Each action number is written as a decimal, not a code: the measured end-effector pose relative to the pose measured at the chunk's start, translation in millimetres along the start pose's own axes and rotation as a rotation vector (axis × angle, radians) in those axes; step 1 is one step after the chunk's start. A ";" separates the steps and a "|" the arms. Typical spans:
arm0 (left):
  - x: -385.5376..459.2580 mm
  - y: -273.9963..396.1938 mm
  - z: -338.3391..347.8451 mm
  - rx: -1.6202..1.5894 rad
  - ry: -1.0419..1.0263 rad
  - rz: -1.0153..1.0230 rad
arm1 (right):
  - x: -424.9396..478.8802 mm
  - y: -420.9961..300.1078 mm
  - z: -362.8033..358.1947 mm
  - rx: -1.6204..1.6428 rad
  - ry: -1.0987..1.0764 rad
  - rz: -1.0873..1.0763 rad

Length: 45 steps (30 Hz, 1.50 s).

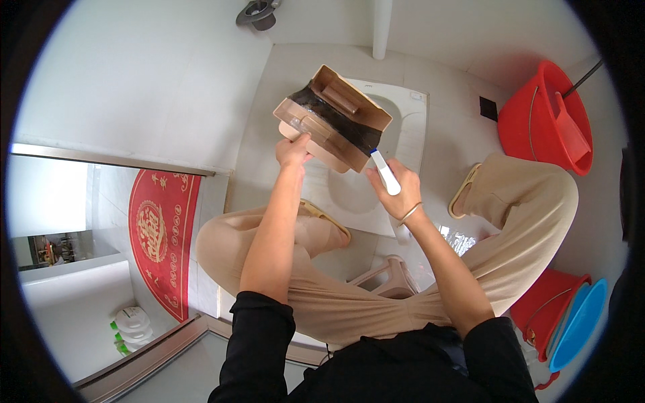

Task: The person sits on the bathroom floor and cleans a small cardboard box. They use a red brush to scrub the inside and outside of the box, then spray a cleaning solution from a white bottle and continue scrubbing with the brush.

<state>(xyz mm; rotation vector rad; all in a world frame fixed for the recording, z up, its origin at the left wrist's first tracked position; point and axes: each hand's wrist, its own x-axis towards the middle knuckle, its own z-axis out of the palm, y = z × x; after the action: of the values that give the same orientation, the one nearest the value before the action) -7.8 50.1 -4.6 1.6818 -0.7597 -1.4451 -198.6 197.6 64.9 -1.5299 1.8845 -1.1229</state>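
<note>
My left hand (293, 151) grips the lower left edge of an open beige plastic box (315, 126), which is tilted above the squat toilet. A black, wet-looking band (335, 118) runs across the inside of the box, with a raised beige block (340, 98) beyond it. In my right hand (400, 186) is a white-handled tool (385, 174) with a blue collar. The collar meets the lower right edge of the box, and I cannot make out the tool's head. Below both hands lies the white squat toilet (410, 146), partly covered by the box.
A red bucket (519, 126) holding a red dipper (572, 131) stands at the right. Another red bucket (541, 307) and a blue basin (579, 327) sit lower right. Between my legs is a plastic stool (395, 282). A red doormat (161, 237) lies beyond the door frame at left.
</note>
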 end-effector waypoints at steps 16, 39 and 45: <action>-7.2 -26.7 12.0 0.056 0.199 0.075 | -15.6 -2.2 -17.2 -0.067 0.049 0.173; -17.8 -16.3 16.6 0.093 0.211 0.067 | -5.1 -13.4 -3.1 0.021 0.066 0.090; -15.9 -15.5 18.6 0.066 0.179 0.070 | 30.2 -38.1 4.0 0.023 0.050 0.047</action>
<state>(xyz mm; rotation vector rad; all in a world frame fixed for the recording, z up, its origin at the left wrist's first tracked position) -29.6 68.2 -10.6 1.7893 -0.7659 -1.2143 -181.8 165.9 98.0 -1.4499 1.9235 -1.1682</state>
